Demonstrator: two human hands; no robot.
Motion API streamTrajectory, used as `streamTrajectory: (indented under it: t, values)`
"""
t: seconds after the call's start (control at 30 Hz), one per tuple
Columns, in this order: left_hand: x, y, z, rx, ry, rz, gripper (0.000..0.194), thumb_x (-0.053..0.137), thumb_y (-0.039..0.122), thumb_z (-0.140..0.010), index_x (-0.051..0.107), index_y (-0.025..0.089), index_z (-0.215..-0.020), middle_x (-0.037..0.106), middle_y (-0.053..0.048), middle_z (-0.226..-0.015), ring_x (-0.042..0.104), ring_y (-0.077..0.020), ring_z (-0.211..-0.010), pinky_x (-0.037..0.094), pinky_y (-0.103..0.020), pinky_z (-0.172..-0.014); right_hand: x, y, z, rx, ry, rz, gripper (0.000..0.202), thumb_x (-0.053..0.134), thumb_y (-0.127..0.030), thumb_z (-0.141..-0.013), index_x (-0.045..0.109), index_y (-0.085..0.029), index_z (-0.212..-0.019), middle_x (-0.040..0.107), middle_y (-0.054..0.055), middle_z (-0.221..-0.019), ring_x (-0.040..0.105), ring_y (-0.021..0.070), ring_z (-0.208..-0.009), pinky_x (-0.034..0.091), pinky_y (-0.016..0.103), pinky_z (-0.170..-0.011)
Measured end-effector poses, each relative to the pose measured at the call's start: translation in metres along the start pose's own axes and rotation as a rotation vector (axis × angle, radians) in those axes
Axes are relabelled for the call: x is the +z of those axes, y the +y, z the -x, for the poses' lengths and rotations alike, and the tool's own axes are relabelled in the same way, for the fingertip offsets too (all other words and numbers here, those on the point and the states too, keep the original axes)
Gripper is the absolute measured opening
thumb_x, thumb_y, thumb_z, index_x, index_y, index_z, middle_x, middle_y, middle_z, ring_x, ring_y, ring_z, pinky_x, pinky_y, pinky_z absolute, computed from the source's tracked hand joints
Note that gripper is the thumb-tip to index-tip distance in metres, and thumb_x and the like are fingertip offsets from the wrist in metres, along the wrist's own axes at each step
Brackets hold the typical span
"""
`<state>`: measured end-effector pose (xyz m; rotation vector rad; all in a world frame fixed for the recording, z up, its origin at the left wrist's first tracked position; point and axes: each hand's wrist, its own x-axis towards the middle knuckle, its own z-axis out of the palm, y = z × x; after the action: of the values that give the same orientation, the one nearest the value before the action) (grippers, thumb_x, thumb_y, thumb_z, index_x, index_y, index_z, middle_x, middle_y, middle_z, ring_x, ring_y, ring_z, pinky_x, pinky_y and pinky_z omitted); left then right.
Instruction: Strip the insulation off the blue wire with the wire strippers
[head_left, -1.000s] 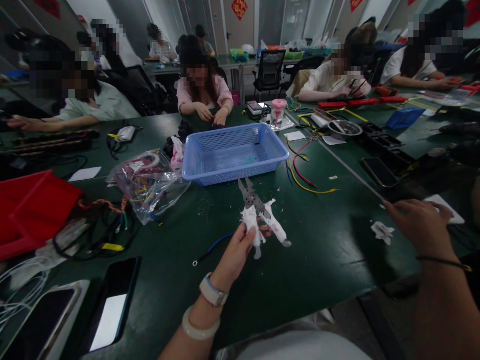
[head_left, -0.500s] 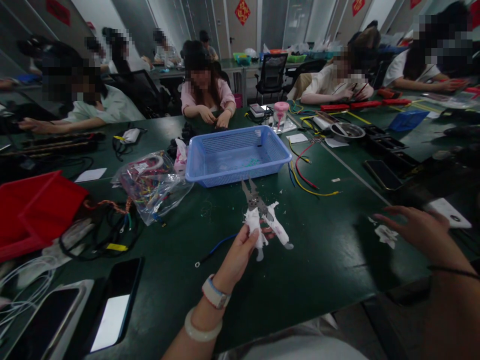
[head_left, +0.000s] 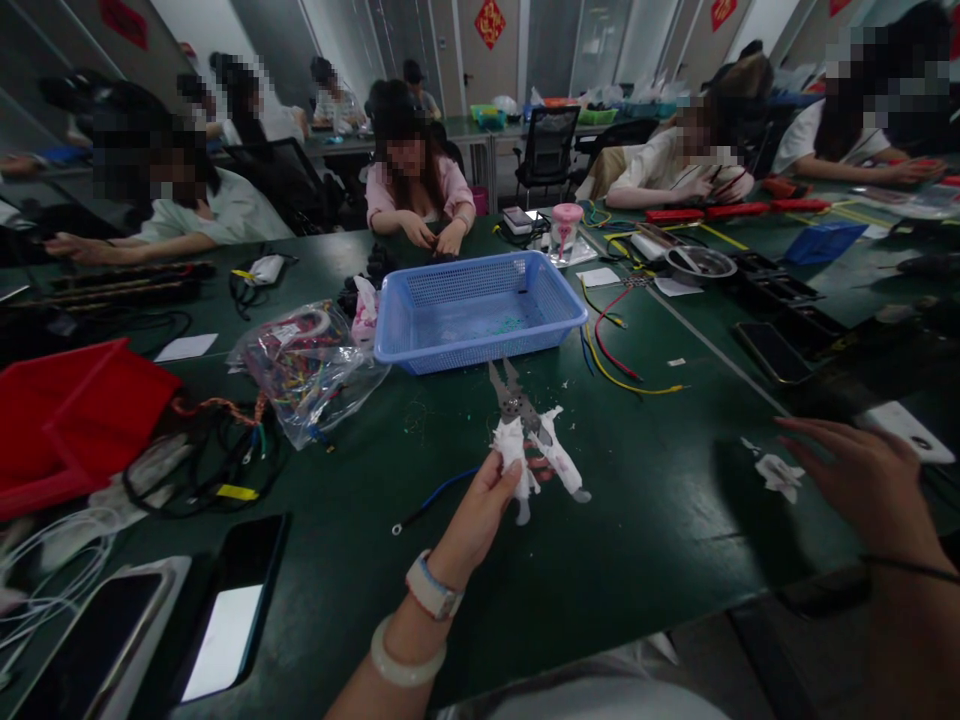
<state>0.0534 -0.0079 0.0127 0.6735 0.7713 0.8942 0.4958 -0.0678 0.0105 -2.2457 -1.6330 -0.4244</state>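
Note:
My left hand (head_left: 486, 515) grips one handle of a wire stripper (head_left: 516, 402), whose jaws point away from me and whose handles are spread. White wrapping (head_left: 559, 455) covers both handles. Beside my left wrist lies a blue wire (head_left: 442, 486) with a ring terminal on its near end. My right hand (head_left: 862, 475) hovers at the right with its fingers stretched out and holds nothing. Just left of those fingers, a crumpled white tissue (head_left: 780, 476) rests on the dark green table. Past the stripper's tips stands a blue mesh basket (head_left: 480, 355) with small green scraps inside.
Left of the basket lie a clear bag of wires (head_left: 300, 370) and a red bin (head_left: 75, 430). Phones (head_left: 232, 610) occupy the near left. Yellow and red wires (head_left: 622, 370) lie right of the basket. A co-worker (head_left: 416, 200) sits opposite.
My right hand has shifted a little to the right, away from the tissue. My left hand keeps the wire stripper in nearly the same place. The whole view has moved slightly.

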Motion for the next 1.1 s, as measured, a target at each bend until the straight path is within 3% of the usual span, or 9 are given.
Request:
streamTrajectory:
  t: [0.17,0.23,0.3,0.43,0.57,0.67,0.8,0.97,1.1]
  values:
    - [-0.003,-0.005,-0.002,0.006,-0.008,-0.01,0.044,0.07,0.038,-0.081,0.059,0.018,-0.119,0.07,-0.009,-0.105,0.068,-0.0218,-0.093,0.049,-0.034,-0.088,-0.017,-0.055,0.004,0.186,0.171,-0.158,0.051,0.045,-0.062,-0.08,0.07,-0.018,-0.086,0.069,0.013,-0.08,0.062,0.0273,-0.068,0.043,0.037,-0.057]
    - [-0.004,-0.008,-0.003,0.016,-0.006,-0.021,0.043,0.069,0.038,-0.081,0.059,0.018,-0.118,0.07,-0.01,-0.105,0.068,-0.0216,-0.093,0.049,-0.035,-0.088,-0.023,-0.088,0.006,0.259,0.024,-0.385,0.048,0.055,-0.062,-0.076,0.068,-0.024,-0.102,0.07,0.008,-0.084,0.062,0.024,-0.065,0.044,0.035,-0.058]
    - [-0.003,-0.009,-0.004,0.032,-0.006,-0.022,0.042,0.069,0.038,-0.081,0.059,0.019,-0.117,0.07,-0.01,-0.106,0.068,-0.0216,-0.094,0.049,-0.035,-0.089,-0.026,-0.124,0.007,0.269,-0.129,-0.634,0.044,0.059,-0.06,-0.075,0.069,-0.024,-0.097,0.07,0.006,-0.076,0.064,0.0244,-0.073,0.047,0.035,-0.067]
    - [-0.001,-0.009,-0.004,0.042,-0.045,0.048,0.042,0.069,0.039,-0.081,0.059,0.019,-0.116,0.067,-0.01,-0.109,0.066,-0.022,-0.097,0.05,-0.036,-0.089,-0.016,-0.184,0.002,0.133,-0.543,-1.066,0.043,0.061,-0.054,-0.078,0.063,-0.024,-0.108,0.069,0.006,-0.089,0.064,0.0231,-0.087,0.048,0.036,-0.08]
    - [0.001,-0.008,-0.001,0.042,-0.075,0.104,0.036,0.069,0.039,-0.082,0.058,0.018,-0.11,0.067,-0.007,-0.098,0.065,-0.0141,-0.073,0.05,-0.026,-0.066,0.004,-0.224,-0.006,0.023,-0.79,-1.439,0.039,0.062,-0.049,-0.081,0.059,-0.023,-0.11,0.064,0.007,-0.107,0.06,0.0204,-0.099,0.046,0.036,-0.089]
    - [0.001,-0.006,0.002,0.043,-0.122,0.142,0.035,0.068,0.037,-0.083,0.056,0.018,-0.11,0.063,-0.002,-0.086,0.05,-0.005,-0.051,0.038,-0.019,-0.049,0.015,-0.246,-0.006,-0.087,-1.059,-1.593,0.047,0.065,-0.051,-0.078,0.059,-0.021,-0.114,0.062,0.008,-0.112,0.057,0.0199,-0.103,0.045,0.034,-0.089]
    - [0.001,-0.004,0.003,0.034,-0.152,0.161,0.034,0.07,0.039,-0.081,0.054,0.017,-0.103,0.057,0.001,-0.078,0.037,-0.0021,-0.046,0.03,-0.018,-0.045,0.026,-0.266,0.003,-0.055,-1.306,-1.794,0.046,0.071,-0.051,-0.072,0.062,-0.018,-0.104,0.064,0.004,-0.092,0.06,0.0152,-0.085,0.047,0.029,-0.078]
    - [-0.002,-0.007,0.002,0.047,-0.13,0.126,0.035,0.068,0.04,-0.083,0.048,0.019,-0.103,0.056,0.002,-0.077,0.037,-0.0014,-0.045,0.028,-0.016,-0.045,0.031,-0.279,0.015,0.068,-1.337,-1.859,0.042,0.075,-0.05,-0.067,0.062,-0.017,-0.089,0.058,0.0,-0.071,0.056,0.012,-0.068,0.046,0.025,-0.064]
    - [-0.005,-0.01,0.001,0.082,-0.112,0.114,0.063,0.068,0.035,-0.084,0.028,0.034,-0.132,0.053,0.005,-0.08,0.039,-0.0007,-0.043,0.029,-0.015,-0.045,0.032,-0.281,0.024,0.188,-1.294,-1.928,0.042,0.077,-0.051,-0.064,0.063,-0.018,-0.087,0.055,-0.001,-0.071,0.051,0.0106,-0.065,0.045,0.023,-0.063]
